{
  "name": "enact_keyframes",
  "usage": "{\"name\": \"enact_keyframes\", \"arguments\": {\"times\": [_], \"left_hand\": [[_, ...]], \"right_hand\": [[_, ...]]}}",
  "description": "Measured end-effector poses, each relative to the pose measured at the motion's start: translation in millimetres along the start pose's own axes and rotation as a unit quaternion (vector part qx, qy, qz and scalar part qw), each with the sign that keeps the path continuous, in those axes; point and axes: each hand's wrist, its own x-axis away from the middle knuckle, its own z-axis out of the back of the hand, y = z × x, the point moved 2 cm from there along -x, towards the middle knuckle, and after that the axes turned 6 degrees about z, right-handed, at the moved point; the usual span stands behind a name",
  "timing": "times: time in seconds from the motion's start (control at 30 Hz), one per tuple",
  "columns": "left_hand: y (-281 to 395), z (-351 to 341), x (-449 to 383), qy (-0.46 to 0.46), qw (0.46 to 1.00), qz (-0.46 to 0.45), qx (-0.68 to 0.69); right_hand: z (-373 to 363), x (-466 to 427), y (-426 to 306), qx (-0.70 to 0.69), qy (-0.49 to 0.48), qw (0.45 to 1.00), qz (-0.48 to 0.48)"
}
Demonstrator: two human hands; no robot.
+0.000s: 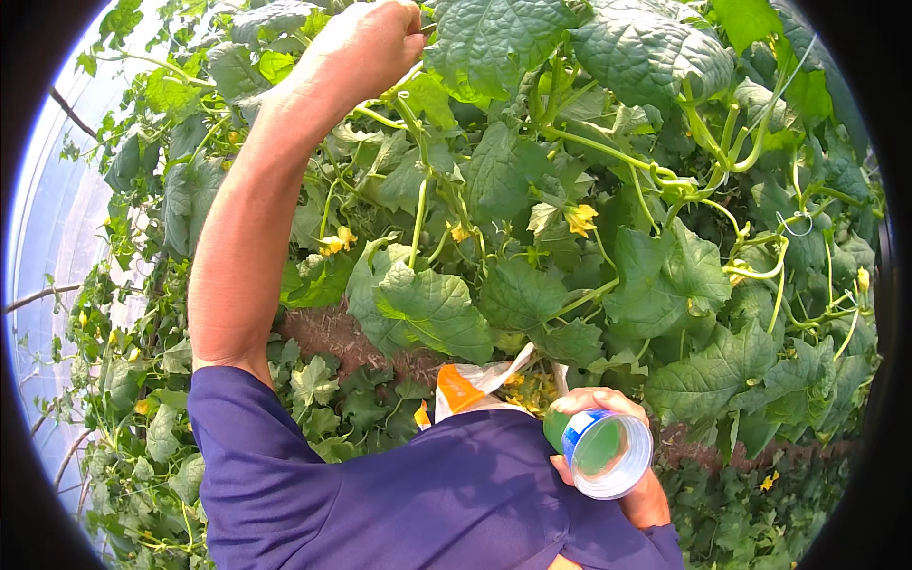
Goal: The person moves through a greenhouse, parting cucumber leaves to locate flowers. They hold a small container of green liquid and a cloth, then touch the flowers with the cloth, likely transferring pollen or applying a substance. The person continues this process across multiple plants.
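My left hand (381, 44) is raised among the large leaves at the top, its fingers curled; a thin dark item (428, 29) shows at the fingertips, its kind unclear. Below that hand, green vine stems (420, 206) hang down. My right hand (645, 491) grips a clear plastic jar (610, 456) with a blue band near my chest. The jar's open mouth tilts toward the camera, and its inside looks green. Behind the jar, an orange and white bag (467, 388) holds yellow flowers (531, 393), partly hidden by my shirt. A yellow flower (581, 219) hangs amid the leaves ahead.
Dense climbing vines with broad leaves (662, 285) fill the front and right. White ties (794, 222) hold some stems. At the left stands a translucent plastic greenhouse wall (50, 235) with thin poles (44, 296). Brown soil (331, 338) and low plants lie underneath.
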Motion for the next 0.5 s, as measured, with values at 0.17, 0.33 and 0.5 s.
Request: {"name": "enact_keyframes", "arguments": {"times": [0.17,0.33,0.5], "left_hand": [[-8,8,6,0.042,0.983,-0.100,-0.148],[-19,17,15,0.004,0.995,-0.034,-0.096],[-13,20,16,-0.024,0.994,0.015,-0.107]], "right_hand": [[-11,7,-1,0.049,0.032,0.998,0.005],[-15,-1,-5,0.072,0.085,0.993,0.038],[-4,6,2,0.039,0.105,0.991,0.079]]}}
